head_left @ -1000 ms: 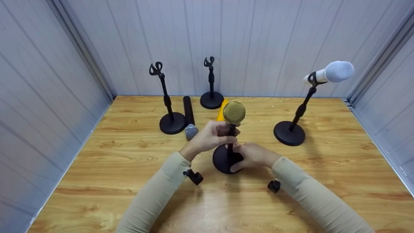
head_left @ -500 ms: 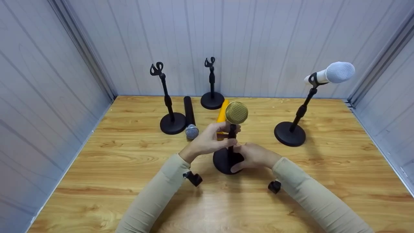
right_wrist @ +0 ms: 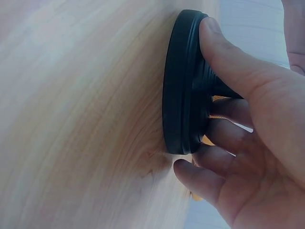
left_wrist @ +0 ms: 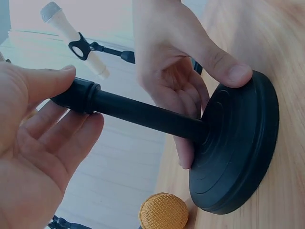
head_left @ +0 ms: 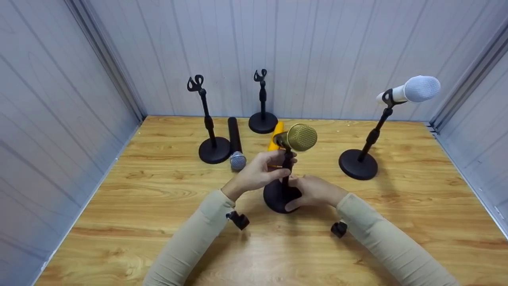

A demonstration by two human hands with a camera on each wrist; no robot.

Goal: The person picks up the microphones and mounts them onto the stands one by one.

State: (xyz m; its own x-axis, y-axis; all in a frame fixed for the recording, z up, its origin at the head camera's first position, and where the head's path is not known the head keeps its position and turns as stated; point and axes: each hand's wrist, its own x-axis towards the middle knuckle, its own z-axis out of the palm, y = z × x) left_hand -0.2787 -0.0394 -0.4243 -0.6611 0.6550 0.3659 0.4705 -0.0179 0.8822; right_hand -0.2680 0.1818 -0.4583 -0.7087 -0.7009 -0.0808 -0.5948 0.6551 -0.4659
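A gold-headed microphone (head_left: 301,137) sits in the clip of a black desk stand (head_left: 274,197), its mesh head angled to the right. My left hand (head_left: 257,173) grips the stand's pole, with thumb and fingers around the thick collar (left_wrist: 78,95) in the left wrist view. Lower down, my right hand (head_left: 315,191) holds the round base (right_wrist: 178,90), thumb on its upper face and fingers by the far edge. Behind my left hand lies a yellow microphone (head_left: 278,129), partly hidden; its orange mesh head (left_wrist: 164,212) shows in the left wrist view.
Two stands with bare clips, a left one (head_left: 214,150) and a back one (head_left: 263,122), stand on the wooden table (head_left: 158,198). A black microphone (head_left: 235,137) lies between them. At right, a white microphone (head_left: 421,89) rests in another stand (head_left: 358,164). Panelled walls enclose three sides.
The gold microphone's head has swung to the right, so its body and clip now show. Both hands keep their hold on the stand. The head view has shifted slightly.
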